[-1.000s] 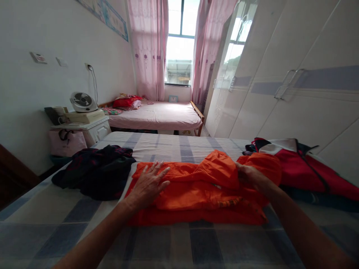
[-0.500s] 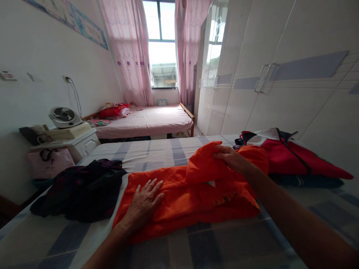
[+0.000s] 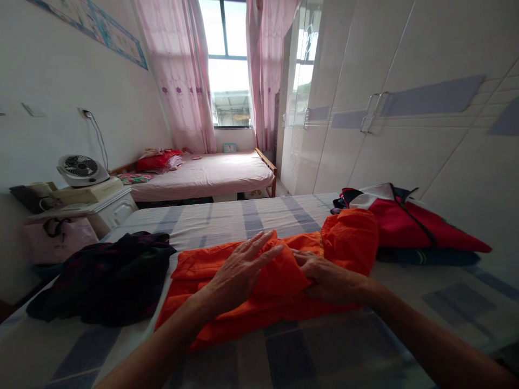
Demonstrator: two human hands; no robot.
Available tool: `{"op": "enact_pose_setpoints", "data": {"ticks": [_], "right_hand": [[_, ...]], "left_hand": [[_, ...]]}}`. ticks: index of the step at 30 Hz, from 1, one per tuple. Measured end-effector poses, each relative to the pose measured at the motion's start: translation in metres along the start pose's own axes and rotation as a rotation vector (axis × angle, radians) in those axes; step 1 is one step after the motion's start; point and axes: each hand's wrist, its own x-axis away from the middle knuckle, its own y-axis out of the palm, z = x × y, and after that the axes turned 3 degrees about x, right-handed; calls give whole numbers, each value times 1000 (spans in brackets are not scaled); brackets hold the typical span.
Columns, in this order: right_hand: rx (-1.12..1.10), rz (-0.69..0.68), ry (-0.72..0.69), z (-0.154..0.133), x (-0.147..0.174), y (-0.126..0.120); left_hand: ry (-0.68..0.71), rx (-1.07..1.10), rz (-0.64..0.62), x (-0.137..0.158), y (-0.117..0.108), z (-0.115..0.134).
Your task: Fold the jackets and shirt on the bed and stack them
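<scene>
An orange jacket lies partly folded on the bed in front of me, with a puffed, hood-like part bulging at its right end. My left hand rests on a turned-over piece of the orange cloth, fingers stretched out and laid flat. Just to its right, my right hand grips the same piece at its right side, its fingertips partly hidden by the cloth. Left of the jacket sits a crumpled dark garment. Beyond its right end is a red and white garment on top of a dark folded one.
Blue and white checked sheeting covers the bed. A second bed with pink bedding stands by the window. At left, a fan sits on a white cabinet beside a pink bag. A white wardrobe lines the right.
My right hand has brought the raised orange piece down and toward me. My left hand has moved right from the jacket's left part onto this piece. The view has shifted slightly right.
</scene>
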Motion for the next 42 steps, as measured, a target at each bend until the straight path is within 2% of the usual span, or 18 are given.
{"op": "enact_pose_setpoints", "data": {"ticks": [2,4,9,12,15,18,21,25,28,31,33,38,40,42], "right_hand": [[68,-20,-10,3,3,3],[107,-47,0,6,7,6],[89,-41,-3,2,10,6],[85,-32,-2,-1,7,8],[64,-64,6,1,8,10],[53,-44,95,12,16,5],[85,67,261,37,28,-4],[84,247,418,81,35,-10],[16,344,486,104,26,-13],[28,376,503,116,10,-16],[108,373,537,121,-1,-17],[195,361,620,135,-19,-16],[205,348,623,140,-23,-18],[213,325,618,144,-25,-21]], "left_hand": [[62,-16,-103,-14,1,1],[66,-20,-172,-23,-1,0],[-29,91,-202,-26,-12,1],[16,113,-254,-27,-15,6],[18,27,-284,-26,-13,8],[-56,-23,-241,-20,-17,2],[-164,89,-205,-7,-32,-11],[-522,388,-311,13,-57,-36],[-659,727,-338,26,-67,-56],[-764,1000,-247,38,-63,-75],[-836,1041,-146,45,-54,-87],[-993,985,150,54,-31,-105],[-1083,1103,287,54,-27,-107],[-1109,1242,369,56,-26,-108]]}}
